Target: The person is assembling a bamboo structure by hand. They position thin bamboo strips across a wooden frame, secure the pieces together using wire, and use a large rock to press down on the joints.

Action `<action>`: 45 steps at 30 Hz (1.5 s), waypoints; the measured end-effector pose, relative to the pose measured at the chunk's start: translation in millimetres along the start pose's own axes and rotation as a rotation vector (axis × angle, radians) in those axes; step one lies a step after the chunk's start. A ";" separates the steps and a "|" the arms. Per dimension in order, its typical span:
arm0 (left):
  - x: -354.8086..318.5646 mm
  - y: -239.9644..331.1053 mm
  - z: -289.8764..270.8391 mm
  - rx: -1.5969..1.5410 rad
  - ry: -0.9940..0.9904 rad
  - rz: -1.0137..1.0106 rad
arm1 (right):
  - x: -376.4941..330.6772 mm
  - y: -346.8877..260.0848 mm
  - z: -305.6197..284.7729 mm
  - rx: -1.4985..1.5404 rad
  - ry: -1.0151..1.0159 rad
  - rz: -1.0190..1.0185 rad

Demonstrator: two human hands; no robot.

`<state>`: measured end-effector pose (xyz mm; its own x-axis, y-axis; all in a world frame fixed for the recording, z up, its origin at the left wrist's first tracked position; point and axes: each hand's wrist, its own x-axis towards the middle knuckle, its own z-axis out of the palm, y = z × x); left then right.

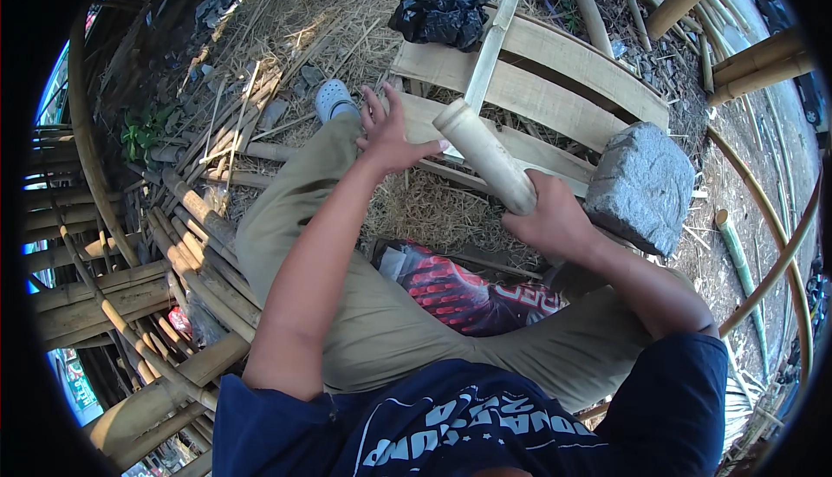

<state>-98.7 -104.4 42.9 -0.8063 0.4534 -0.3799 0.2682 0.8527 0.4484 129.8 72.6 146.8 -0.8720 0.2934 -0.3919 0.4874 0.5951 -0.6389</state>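
In my right hand (556, 219) is a thick, pale bamboo tube (487, 156), gripped at its near end and tilted up toward the far left. My left hand (388, 141) is open, its fingers spread over the left end of the wooden slats (555, 109). Its thumb reaches toward the foot of a narrow split bamboo strip (492, 57); whether it touches the strip I cannot tell. The strip lies lengthwise across the slats, and its near end is partly hidden behind the tube.
A grey stone block (643, 187) rests on the right end of the slats. Beyond them lies a black plastic bag (446, 9). Bamboo poles (186, 256) are stacked at my left. A red and black printed sack (459, 293) lies between my legs, with straw (425, 217) beyond it.
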 end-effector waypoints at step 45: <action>-0.9 9.7 1.0 0.011 0.035 0.040 | 14.9 28.6 41.5 -0.063 -0.027 0.065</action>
<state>-94.9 -96.2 46.8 -0.8127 0.4782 -0.3329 0.3067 0.8369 0.4533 132.6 63.0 95.3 -0.8369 0.3127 -0.4493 0.5380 0.6216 -0.5694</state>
